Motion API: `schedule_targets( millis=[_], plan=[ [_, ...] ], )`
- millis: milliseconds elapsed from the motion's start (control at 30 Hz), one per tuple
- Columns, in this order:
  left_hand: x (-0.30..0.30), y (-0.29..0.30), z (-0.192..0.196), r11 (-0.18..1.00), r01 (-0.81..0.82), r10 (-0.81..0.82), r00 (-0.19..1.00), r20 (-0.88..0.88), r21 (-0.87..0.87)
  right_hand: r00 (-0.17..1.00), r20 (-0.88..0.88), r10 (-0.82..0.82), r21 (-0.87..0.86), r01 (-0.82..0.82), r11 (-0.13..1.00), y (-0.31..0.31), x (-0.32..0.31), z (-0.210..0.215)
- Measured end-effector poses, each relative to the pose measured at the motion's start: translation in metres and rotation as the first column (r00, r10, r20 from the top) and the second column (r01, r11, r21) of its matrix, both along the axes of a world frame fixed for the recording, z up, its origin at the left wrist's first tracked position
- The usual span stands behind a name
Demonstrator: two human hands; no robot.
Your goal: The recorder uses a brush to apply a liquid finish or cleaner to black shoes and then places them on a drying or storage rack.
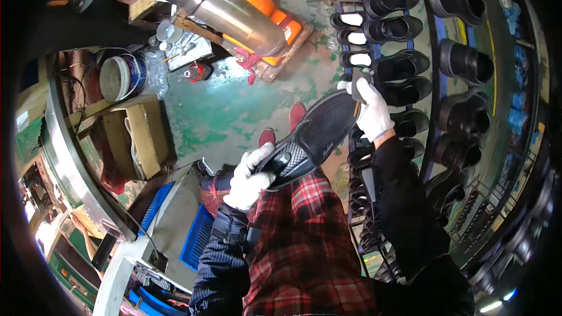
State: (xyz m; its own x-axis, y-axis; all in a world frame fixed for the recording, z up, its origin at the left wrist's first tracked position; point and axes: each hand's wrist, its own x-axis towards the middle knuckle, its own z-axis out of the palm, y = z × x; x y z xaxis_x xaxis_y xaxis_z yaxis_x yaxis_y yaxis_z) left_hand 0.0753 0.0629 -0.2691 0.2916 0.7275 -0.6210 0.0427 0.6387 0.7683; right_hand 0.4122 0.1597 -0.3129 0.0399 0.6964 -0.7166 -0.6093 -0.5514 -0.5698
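- A black shoe (313, 137) is held sole-up between both hands, over the lap, in front of a red plaid shirt (307, 246).
- The left hand (249, 178), in a white glove, is closed around the heel end of the shoe; fingers are wrapped over the sole edge.
- The right hand (370, 108), also white-gloved, is gripped on the toe end; a small dark object is pinched at the fingertips, kind cannot be told.
- The shoe is tilted, toe raised toward the upper right, heel lower left; a textured tread is seen on the sole.
- A rack (436, 76) with blue bars is seen at right, loaded with rows of black shoes (404, 26), just beyond the right hand.
- A green, worn floor (234, 105) is seen below; two red shoe tips (281, 126) are seen on it, just behind the held shoe.
- A metal duct pipe (219, 3) is seen at top, lying over an orange object (272, 14).
- A white bucket (120, 76) and a cardboard box (137, 137) are seen at left, well apart from the hands.
- A blue crate (196, 237) is seen near the left knee.
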Motion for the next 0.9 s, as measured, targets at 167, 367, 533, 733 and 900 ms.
schedule_targets(
  millis=[167, 367, 533, 733, 900],
  plan=[
    [0.037, 0.045, -0.050, 0.501, 0.080, 0.616, 0.667, 0.420, -0.861, 0.990, 0.071, 0.122, 0.004, -0.123, 0.992, 0.071, 0.023, -0.053],
    [0.056, 0.033, -0.075, 0.374, 0.076, 0.867, 0.324, 0.378, -0.924, 0.979, 0.090, 0.183, 0.042, -0.188, 0.981, 0.119, 0.004, -0.073],
    [0.052, 0.026, -0.069, 0.309, -0.001, 0.932, 0.199, 0.303, -0.951, 0.942, 0.144, 0.302, 0.063, -0.313, 0.948, 0.133, -0.017, -0.056],
    [0.072, 0.059, -0.052, 0.377, -0.118, 0.903, 0.267, 0.337, -0.919, 0.935, 0.187, 0.301, 0.076, -0.320, 0.944, 0.150, -0.015, -0.073],
    [0.070, 0.046, -0.102, 0.403, -0.099, 0.894, 0.254, 0.369, -0.910, 0.976, 0.047, 0.213, 0.080, -0.216, 0.973, 0.168, -0.014, -0.087]
  ],
)
